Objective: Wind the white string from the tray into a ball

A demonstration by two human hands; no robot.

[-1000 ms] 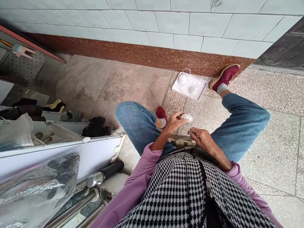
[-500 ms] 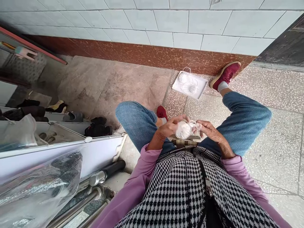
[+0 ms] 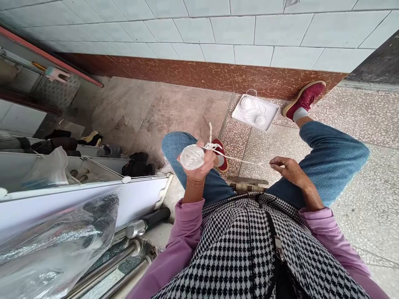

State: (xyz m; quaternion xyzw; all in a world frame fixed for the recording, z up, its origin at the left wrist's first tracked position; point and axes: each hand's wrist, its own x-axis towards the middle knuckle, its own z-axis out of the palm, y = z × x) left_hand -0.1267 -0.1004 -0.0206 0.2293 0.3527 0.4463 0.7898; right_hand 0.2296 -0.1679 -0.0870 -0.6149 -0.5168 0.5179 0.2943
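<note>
My left hand (image 3: 204,164) is closed around a white ball of yarn (image 3: 192,157) above my left knee. A small tangle of loose yarn (image 3: 212,146) sits at its fingers, with a short tail sticking up. From there a yarn strand (image 3: 238,159) stretches straight toward my right hand (image 3: 288,170), which is over the inner side of my right thigh. My right thumb and forefinger come together in a pinch at the strand's far end. The last bit before the fingertips is hard to make out against the speckled floor.
A white tray (image 3: 271,115) with more white yarn (image 3: 247,103) lies on the floor by the tiled wall (image 3: 233,31). To the left stands a rack (image 3: 140,191) with several shoes, plastic wrapping (image 3: 62,241) and metal tubes (image 3: 109,265) in front.
My hands have moved apart, the left one carrying the yarn ball left and slightly up, the right one moving right. The strand now stretches out between them.
</note>
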